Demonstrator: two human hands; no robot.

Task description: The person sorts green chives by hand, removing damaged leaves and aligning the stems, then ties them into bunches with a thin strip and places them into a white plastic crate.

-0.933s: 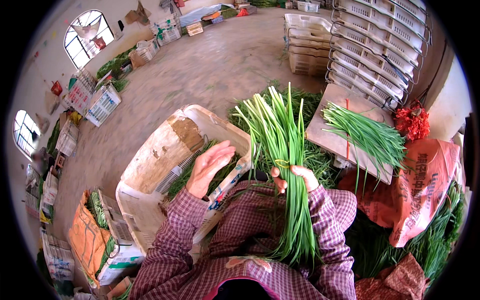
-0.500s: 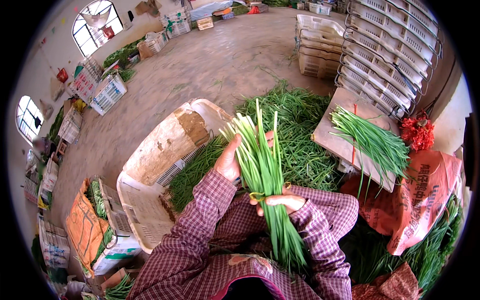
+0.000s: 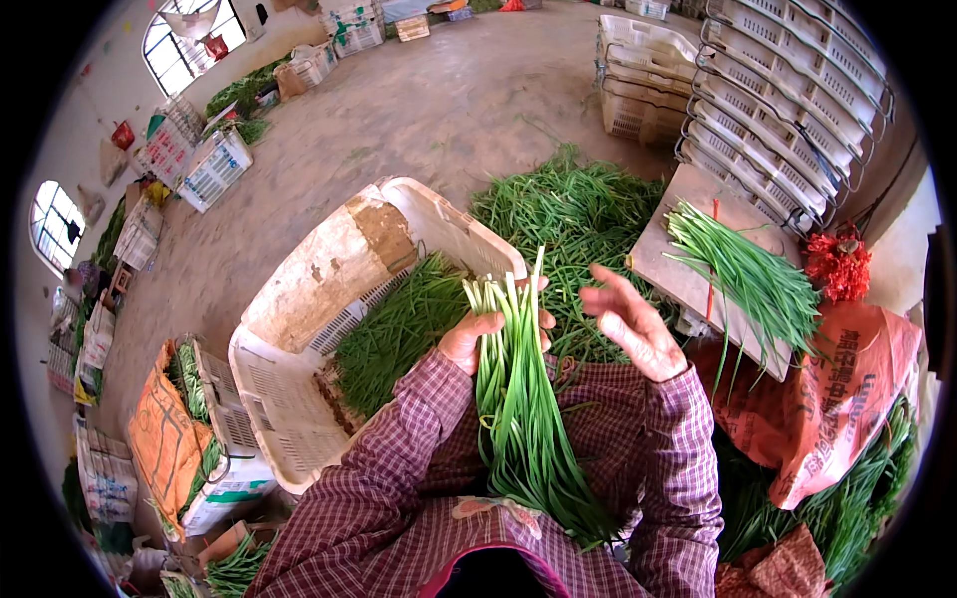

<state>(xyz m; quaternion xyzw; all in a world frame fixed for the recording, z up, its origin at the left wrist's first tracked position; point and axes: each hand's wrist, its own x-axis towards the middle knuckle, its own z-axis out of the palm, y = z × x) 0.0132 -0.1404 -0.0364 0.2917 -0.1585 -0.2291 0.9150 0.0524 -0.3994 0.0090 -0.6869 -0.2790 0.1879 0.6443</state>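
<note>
Right hand [image 3: 638, 324] withdrawn from bundle [image 3: 523, 399]; left hand [image 3: 469, 339] retains hold

Compared with the earlier frame, the right hand has moved off the stalks and outward to the right, and the bundle sits lower, nearer the lap. State of the hands: the left hand is closed around the upper part of the bundle, thumb in front, fingertips showing at the far side. The right hand is open, fingers parted, holding nothing, and is well apart from the stalks.

Position of the bundle: in front of the torso, above the lap. Pale ends point upward and away from the wearer; green leaves hang down toward the lower right.

Surroundings: a white crate [image 3: 274, 404] stands to the left, tilted, with loose greens [image 3: 404, 324] inside. A heap of greens [image 3: 568, 214] lies on the floor [image 3: 399, 130] beyond the hands. On the right, a low bench [image 3: 653, 264] carries a second bundle [image 3: 748, 274], which lies across a red strip [image 3: 710, 299]. A red tuft [image 3: 837, 267] is just beside the bench. Nearer the wearer is a red sack [image 3: 822, 399]. Stacked crates [image 3: 778, 110] rise behind the bench.
</note>
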